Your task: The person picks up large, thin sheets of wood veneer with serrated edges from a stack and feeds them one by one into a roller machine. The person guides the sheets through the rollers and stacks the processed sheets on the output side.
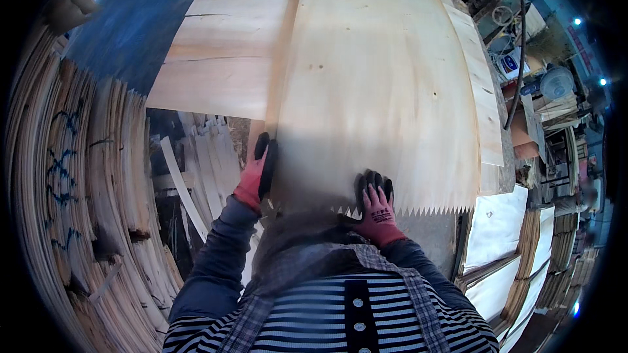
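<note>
A large pale wood veneer sheet (379, 91) with a saw-toothed near edge lies in front of me, on top of other sheets. My right hand (375, 208), in a pink glove with black fingertips, rests on its near edge. The fingers there are stretched out and slightly apart. At the sheet's left edge is my left hand (256, 173), in a matching glove, turned on its side with its black palm toward the sheet. Its fingers look extended along that edge, though some are hidden behind one another. The veneer's near left part is blurred.
Tall stacks of veneer (72, 176) stand at my left, one with blue marks. Loose wood strips (180, 183) lie beside my left arm. More stacked sheets (497, 229) are at the right. A dark cable (521, 46) hangs near a clear round container (557, 83).
</note>
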Demonstrator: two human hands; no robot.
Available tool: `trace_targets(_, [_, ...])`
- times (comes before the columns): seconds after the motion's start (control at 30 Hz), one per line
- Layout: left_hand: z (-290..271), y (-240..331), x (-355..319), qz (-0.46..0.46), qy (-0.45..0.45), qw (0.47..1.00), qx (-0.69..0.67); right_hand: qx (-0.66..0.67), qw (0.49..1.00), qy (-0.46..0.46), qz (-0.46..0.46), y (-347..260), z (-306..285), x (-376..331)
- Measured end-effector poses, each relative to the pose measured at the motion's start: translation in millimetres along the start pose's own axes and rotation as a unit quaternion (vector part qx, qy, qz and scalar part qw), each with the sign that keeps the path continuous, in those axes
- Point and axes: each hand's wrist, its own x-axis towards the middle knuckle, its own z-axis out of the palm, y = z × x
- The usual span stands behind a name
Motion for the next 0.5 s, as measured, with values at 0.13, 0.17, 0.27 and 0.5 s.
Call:
trace_targets(0.13, [11, 38, 16, -0.098, -0.091, 0.991, 0.008, -0.041, 0.998, 0.026, -0.047, 16, 4, 6])
trace_targets(0.17, [0, 43, 27, 0.097, -0.176, 0.947, 0.251, -0.04, 0.996, 0.053, -0.065, 19, 8, 8])
trace_targets(0.27, [5, 60, 34, 0.079, -0.262, 0.959, 0.077, -0.04, 0.984, 0.122, -0.12, 32, 17, 7])
trace_targets(0.5, [-15, 152, 62, 0.044, -0.2, 0.94, -0.273, 0.021, 0.944, 0.256, -0.205, 47, -80, -31])
